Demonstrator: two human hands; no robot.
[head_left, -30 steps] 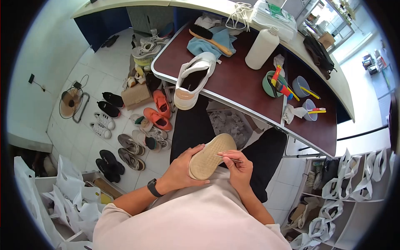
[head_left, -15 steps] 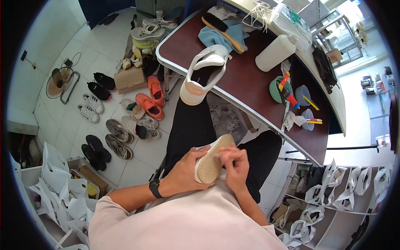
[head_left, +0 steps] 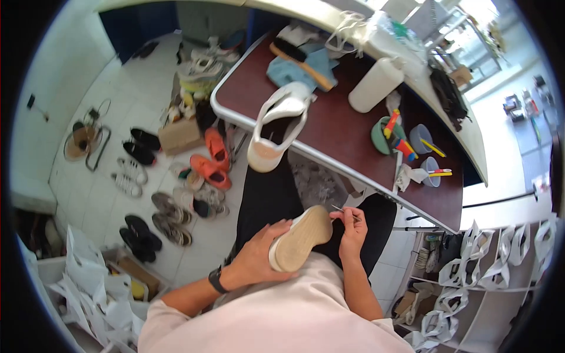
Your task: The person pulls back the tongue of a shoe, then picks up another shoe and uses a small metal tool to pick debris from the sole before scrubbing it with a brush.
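My left hand (head_left: 257,254) is wrapped round a white shoe (head_left: 304,238), its tan sole turned up towards me above my lap. Just right of the sole, my right hand (head_left: 352,234) pinches a thin pointed tool (head_left: 337,207), whose tip sticks out to the upper left. Another white shoe (head_left: 268,154) rests on the near edge of the dark red table (head_left: 329,126), its opening facing up. Behind it a wooden brush (head_left: 303,63) lies on a blue cloth (head_left: 283,75).
A white bottle (head_left: 376,84), a green bowl (head_left: 381,136) with brushes and small cups (head_left: 420,139) stand on the table. Several pairs of shoes, including orange ones (head_left: 210,170), lie on the floor at left. White bags (head_left: 82,265) fill the lower left; shelves (head_left: 471,317) stand lower right.
My right hand has moved away from the sole to the right, and the thin tool now shows in its fingers. The camera view has shifted slightly.
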